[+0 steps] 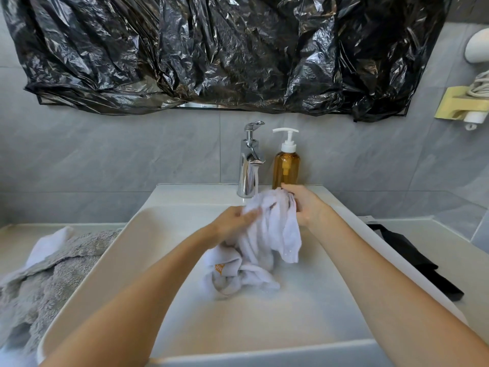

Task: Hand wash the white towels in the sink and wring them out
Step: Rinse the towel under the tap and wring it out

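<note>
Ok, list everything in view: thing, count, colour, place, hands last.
white towel: one, white, held over the sink, its lower end in the basin
sink: one, white, centre
faucet: one, chrome, behind the sink
soap pump bottle: one, amber with white pump, right of the faucet
grey towel: one, grey, counter left of the sink
black plastic sheet: one, black, over the mirror
black cloth: one, black, counter right
left hand: gripping the white towel
right hand: gripping the white towel

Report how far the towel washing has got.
Done: the white towel looks wet, its lower end lying in the sink. In hand: left hand and right hand grip it under the running faucet. Left: wringing, not yet visible.
</note>
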Tool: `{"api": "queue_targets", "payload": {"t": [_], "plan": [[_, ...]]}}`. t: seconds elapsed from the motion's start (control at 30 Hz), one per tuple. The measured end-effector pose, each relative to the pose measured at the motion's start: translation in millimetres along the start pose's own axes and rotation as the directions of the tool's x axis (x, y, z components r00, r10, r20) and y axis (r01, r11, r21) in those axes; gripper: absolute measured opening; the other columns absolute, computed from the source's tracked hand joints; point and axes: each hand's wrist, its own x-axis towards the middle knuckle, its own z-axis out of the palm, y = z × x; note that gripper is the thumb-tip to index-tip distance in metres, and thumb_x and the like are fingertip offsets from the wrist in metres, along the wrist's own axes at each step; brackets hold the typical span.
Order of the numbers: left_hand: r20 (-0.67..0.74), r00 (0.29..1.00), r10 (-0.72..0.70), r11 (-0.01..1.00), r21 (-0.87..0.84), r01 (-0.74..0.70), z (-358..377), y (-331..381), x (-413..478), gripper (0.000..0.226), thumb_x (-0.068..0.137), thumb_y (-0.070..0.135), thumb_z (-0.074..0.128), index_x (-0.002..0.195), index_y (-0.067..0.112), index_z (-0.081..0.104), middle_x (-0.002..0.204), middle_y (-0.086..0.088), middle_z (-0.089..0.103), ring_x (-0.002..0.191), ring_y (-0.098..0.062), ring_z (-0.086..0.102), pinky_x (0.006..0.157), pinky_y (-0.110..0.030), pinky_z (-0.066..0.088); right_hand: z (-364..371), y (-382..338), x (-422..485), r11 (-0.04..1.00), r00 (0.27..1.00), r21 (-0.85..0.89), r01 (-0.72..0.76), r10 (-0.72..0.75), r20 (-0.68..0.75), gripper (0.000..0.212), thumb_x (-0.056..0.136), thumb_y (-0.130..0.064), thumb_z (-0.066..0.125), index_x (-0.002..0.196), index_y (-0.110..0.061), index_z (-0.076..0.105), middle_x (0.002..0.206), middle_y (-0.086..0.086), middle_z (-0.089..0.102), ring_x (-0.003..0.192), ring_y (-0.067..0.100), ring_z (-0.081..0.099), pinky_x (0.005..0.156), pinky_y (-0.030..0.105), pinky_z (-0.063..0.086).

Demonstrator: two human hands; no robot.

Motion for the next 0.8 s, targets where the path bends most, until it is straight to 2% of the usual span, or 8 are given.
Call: {"api": "queue_targets", "payload": {"t": [0.07,0.13,0.23,0.37,0.43,0.53,0.63,0.8], "plan": [[-0.167,0.983,-0.073,0.994,-0.094,0.058,-7.5,0.0,6.3,0.041,0.096,0.05,0.05,0.093,0.012,0.067,0.087,-0.004,0.067,0.079,-0.018,0.059,0.068,-0.027,0.047,4.0,1.9,4.6,0.979,0.999,-0.203,0.032,-0.023,0.048,0.031,0.095,-0.034,0.058,0.11,-0.006,0.059,0.103,0.013,0.063,0.088,0.023,0.062,0.079,0.036,0.052],[-0.252,0.959,-0.128,0.955,-0.293,0.051,-17.2,5.7,10.3,0.047,0.095,0.055,0.049,0.098,0.013,0.069,0.094,-0.002,0.071,0.086,-0.016,0.064,0.075,-0.026,0.049,8.1,3.2,5.6,0.927,0.991,-0.353,0.125,-0.1,0.088,0.051,0.092,-0.047,0.058,0.131,-0.015,0.051,0.125,0.003,0.056,0.113,0.018,0.055,0.097,0.035,0.045],[-0.231,0.959,-0.162,0.904,-0.425,0.05,-20.9,11.8,15.2,0.058,0.093,0.065,0.041,0.112,0.019,0.069,0.107,-0.005,0.073,0.098,-0.018,0.068,0.083,-0.028,0.053,22.6,7.5,1.1,0.944,0.962,-0.292,0.156,-0.078,0.261,0.075,0.076,-0.073,0.06,0.129,-0.021,0.057,0.129,-0.001,0.061,0.119,0.015,0.055,0.107,0.033,0.037],[-0.145,0.978,-0.148,0.88,-0.471,0.063,2.9,21.1,21.7,0.054,0.095,0.066,0.034,0.119,0.021,0.056,0.108,-0.005,0.069,0.098,-0.017,0.066,0.088,-0.034,0.053,41.3,25.1,9.3,0.896,0.934,-0.269,0.352,-0.353,0.047,0.052,0.075,-0.068,0.062,0.1,-0.023,0.065,0.107,0.003,0.067,0.098,0.015,0.065,0.089,0.033,0.05],[-0.251,0.954,-0.162,0.852,-0.524,0.007,18.7,26.3,25.6,0.035,0.099,0.053,0.041,0.108,0.02,0.047,0.096,-0.007,0.064,0.087,-0.018,0.064,0.081,-0.034,0.052,45.8,34.6,11.0,0.866,0.895,-0.303,0.399,-0.44,-0.08,0.057,0.061,-0.074,0.058,0.09,-0.027,0.07,0.089,-0.003,0.07,0.086,0.015,0.067,0.081,0.032,0.053],[-0.393,0.89,-0.229,0.879,-0.476,0.016,32.4,27.5,31.7,0.038,0.099,0.051,0.041,0.106,0.018,0.059,0.1,-0.009,0.067,0.094,-0.025,0.064,0.088,-0.038,0.052,46.2,37.5,8.9,0.797,0.808,-0.506,0.329,-0.515,-0.286,0.044,0.07,-0.068,0.053,0.085,-0.03,0.07,0.077,-0.007,0.069,0.079,0.019,0.064,0.074,0.029,0.052],[-0.511,0.807,-0.296,0.924,-0.368,0.106,32.2,26.5,30.5,0.037,0.096,0.045,0.041,0.081,0.019,0.062,0.096,-0.01,0.069,0.095,-0.031,0.063,0.09,-0.04,0.051,48.0,38.1,5.4,0.784,0.82,-0.549,0.29,-0.499,-0.281,0.03,0.084,-0.053,0.054,0.086,-0.026,0.07,0.087,-0.003,0.069,0.089,0.023,0.063,0.085,0.035,0.052],[-0.603,0.734,-0.313,0.937,-0.32,0.137,22.9,30.4,25.7,0.03,0.09,0.031,0.05,0.064,0.017,0.058,0.072,-0.005,0.062,0.077,-0.029,0.054,0.065,-0.031,0.039,54.6,32.8,5.9,0.804,0.858,-0.543,0.244,-0.44,-0.265,0.022,0.085,-0.039,0.053,0.088,-0.025,0.07,0.098,0.003,0.066,0.097,0.03,0.057,0.091,0.037,0.046]]}}
